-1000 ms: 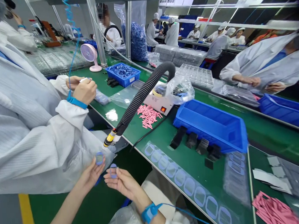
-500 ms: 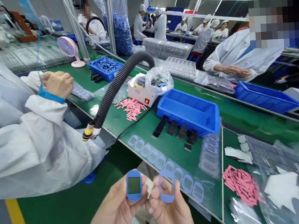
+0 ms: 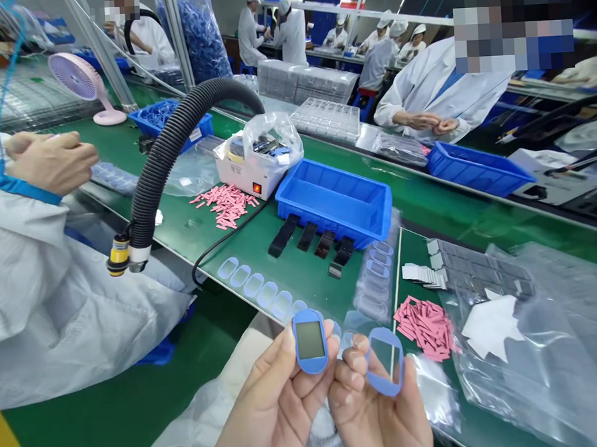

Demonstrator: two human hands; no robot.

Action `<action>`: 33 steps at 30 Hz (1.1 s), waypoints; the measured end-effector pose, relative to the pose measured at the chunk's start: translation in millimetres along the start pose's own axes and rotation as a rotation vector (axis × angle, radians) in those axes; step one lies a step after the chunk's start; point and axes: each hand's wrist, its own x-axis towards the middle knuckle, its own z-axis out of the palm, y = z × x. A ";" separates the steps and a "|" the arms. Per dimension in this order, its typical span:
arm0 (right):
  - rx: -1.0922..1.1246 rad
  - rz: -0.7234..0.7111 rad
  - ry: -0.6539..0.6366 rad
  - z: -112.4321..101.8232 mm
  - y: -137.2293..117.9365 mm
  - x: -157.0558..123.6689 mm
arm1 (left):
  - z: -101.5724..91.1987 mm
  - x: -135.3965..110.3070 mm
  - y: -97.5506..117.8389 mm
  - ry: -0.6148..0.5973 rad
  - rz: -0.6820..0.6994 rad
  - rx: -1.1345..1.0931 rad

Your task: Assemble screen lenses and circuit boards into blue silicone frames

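Observation:
My left hand (image 3: 275,405) pinches a small blue oval frame with a grey screen (image 3: 310,340), held upright at the bottom middle. Beside it, my right hand (image 3: 375,409) grips a second blue frame with a clear window (image 3: 385,360). Both parts hover over the near edge of the green table (image 3: 301,270). A row of clear oval lenses (image 3: 254,286) lies on that edge just beyond my fingers.
A black corrugated hose (image 3: 164,150) arches from the left. An empty blue bin (image 3: 335,201) sits mid-table with black parts (image 3: 309,239) before it. Pink strips (image 3: 426,323) and plastic bags (image 3: 535,344) lie right. A co-worker's sleeve (image 3: 46,283) fills the left.
My view swung right and both hands shifted right and slightly up in frame, still holding the two blue frames side by side.

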 end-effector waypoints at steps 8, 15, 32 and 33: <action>0.009 -0.058 0.129 2.0 -11.0 -12.8 | 0.8 12.1 -19.2 -0.043 -0.006 -0.061; 0.038 -0.085 0.061 -10.7 -4.8 -10.3 | 0.1 13.1 -21.2 -0.018 0.021 -0.002; -1.388 -1.115 0.275 17.6 7.9 2.6 | -1.2 15.0 -19.4 0.119 0.487 0.487; -1.415 -1.128 0.252 17.9 7.6 3.5 | -2.7 16.3 -19.9 0.096 0.532 0.510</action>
